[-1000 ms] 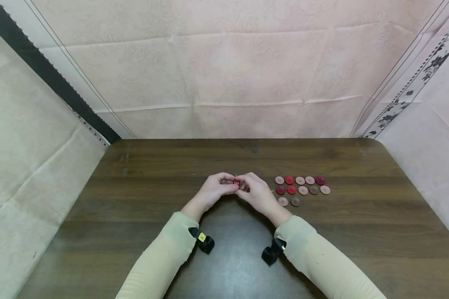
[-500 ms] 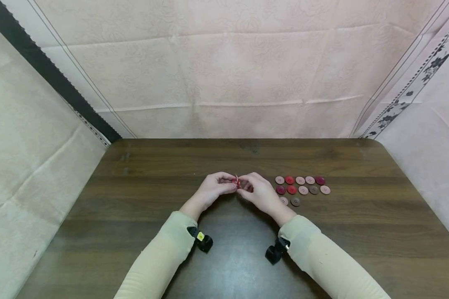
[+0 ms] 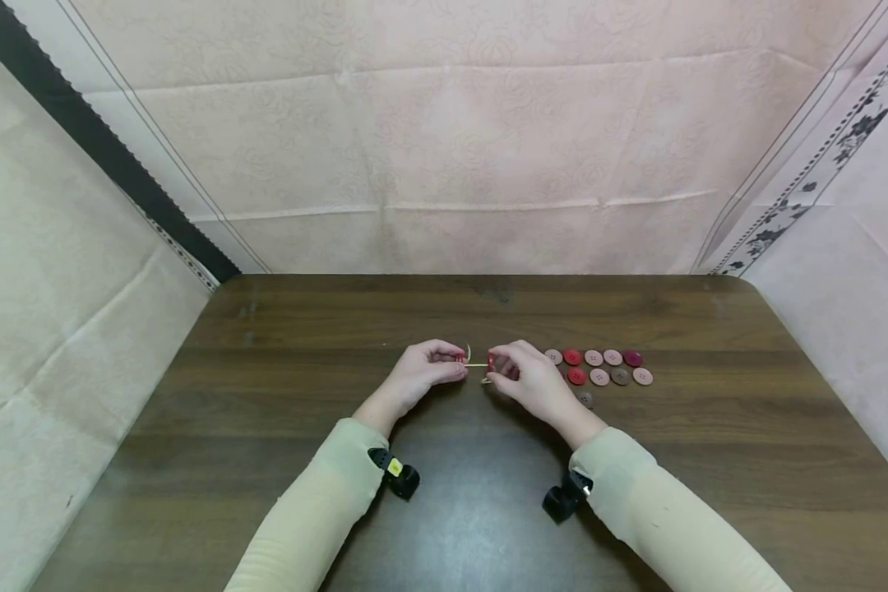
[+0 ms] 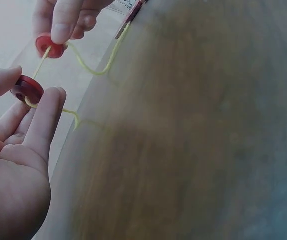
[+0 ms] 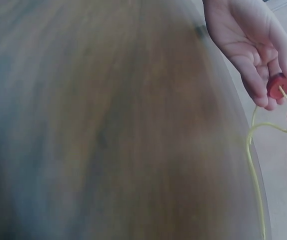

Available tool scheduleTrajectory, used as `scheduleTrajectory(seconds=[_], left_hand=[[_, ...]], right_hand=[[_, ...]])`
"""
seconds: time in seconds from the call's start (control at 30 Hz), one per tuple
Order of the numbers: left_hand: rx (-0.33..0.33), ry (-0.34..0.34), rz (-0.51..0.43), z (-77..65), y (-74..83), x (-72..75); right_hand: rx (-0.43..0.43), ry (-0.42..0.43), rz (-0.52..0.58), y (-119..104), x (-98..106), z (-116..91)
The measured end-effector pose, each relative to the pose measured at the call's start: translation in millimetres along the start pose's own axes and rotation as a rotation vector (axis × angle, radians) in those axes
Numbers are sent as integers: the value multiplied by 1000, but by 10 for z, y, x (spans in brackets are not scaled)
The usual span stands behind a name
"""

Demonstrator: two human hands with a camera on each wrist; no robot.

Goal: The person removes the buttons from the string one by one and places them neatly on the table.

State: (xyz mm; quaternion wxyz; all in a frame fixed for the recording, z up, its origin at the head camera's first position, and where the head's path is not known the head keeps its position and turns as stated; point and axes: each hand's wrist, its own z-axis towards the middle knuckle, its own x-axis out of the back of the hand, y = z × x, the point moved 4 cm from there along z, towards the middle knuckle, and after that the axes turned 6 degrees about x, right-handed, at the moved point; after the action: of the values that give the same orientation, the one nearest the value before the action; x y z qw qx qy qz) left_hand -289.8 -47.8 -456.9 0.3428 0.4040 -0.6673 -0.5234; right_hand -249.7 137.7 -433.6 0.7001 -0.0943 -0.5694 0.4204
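Observation:
My left hand (image 3: 419,374) pinches a dark red button (image 4: 27,91) between thumb and fingers, seen partly edge-on in the left wrist view. Opposite it, my right hand (image 3: 531,385) pinches a brighter red button (image 4: 44,43). A thin yellow cord (image 4: 42,64) passes through both buttons and runs straight across the gap between the hands. One loose stretch of cord (image 5: 256,180) hangs below the right hand in the right wrist view. Another short end sticks out below the left hand's button. Both hands are held over the wooden table (image 3: 303,386).
Right of the right hand, loose buttons lie in rows: pink buttons (image 3: 599,377), red buttons (image 3: 572,357), a dark red button (image 3: 632,358) and a grey-brown button (image 3: 620,376). The right hand partly covers the nearest ones. Pale patterned cloth (image 3: 488,148) hangs behind the table.
The hands were together over the red buttons. My right hand has moved right with one button, and yellow cord now shows stretched between the hands. My left hand has barely moved.

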Motion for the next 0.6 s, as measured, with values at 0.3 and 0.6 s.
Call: scheduleTrajectory(seconds=[0.3,0.6], left_hand=[[-1,11,36,-11,6,7],[-11,10,52,-2,4,11]], right_hand=[[25,13,-46,74,88,-44],[18,27,-59,155,189,-111]])
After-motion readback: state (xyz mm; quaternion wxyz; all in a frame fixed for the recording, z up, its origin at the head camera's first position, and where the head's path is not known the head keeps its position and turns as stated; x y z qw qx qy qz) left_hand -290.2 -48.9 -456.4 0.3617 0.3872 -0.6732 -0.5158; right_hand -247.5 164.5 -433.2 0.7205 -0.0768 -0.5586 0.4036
